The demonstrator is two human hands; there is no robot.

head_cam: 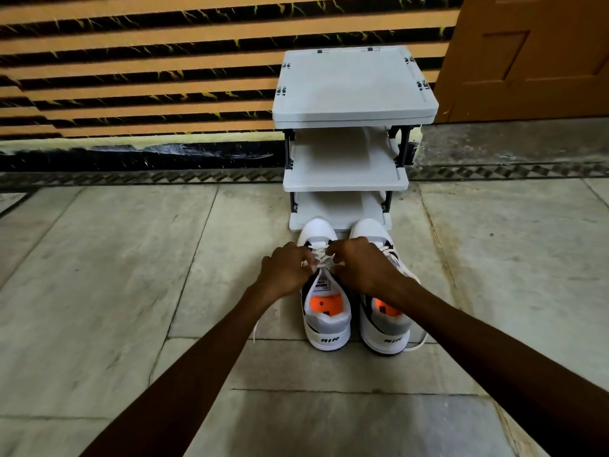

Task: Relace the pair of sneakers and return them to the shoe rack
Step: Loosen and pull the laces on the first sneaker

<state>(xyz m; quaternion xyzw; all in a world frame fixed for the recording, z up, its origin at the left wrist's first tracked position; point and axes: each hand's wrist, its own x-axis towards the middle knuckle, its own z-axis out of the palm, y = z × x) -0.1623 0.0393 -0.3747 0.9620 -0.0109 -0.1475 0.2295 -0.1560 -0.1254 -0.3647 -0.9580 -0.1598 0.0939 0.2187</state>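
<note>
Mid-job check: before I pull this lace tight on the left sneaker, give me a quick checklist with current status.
1. Both hands on the lace: left hand and right hand pinch it, ok.
2. Left sneaker flat on the floor: ok.
3. Lace threaded evenly through eyelets: cannot tell, hands cover them.
4. Right sneaker laced: not ok, its lace trails loose.
5. Shoe rack shelves free for the pair: ok.

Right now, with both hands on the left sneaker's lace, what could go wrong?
The lace end trailing on the floor beside the left sneaker may snag or slip back through. The right hand crosses over the right sneaker, whose loose lace could get dragged along.
</note>
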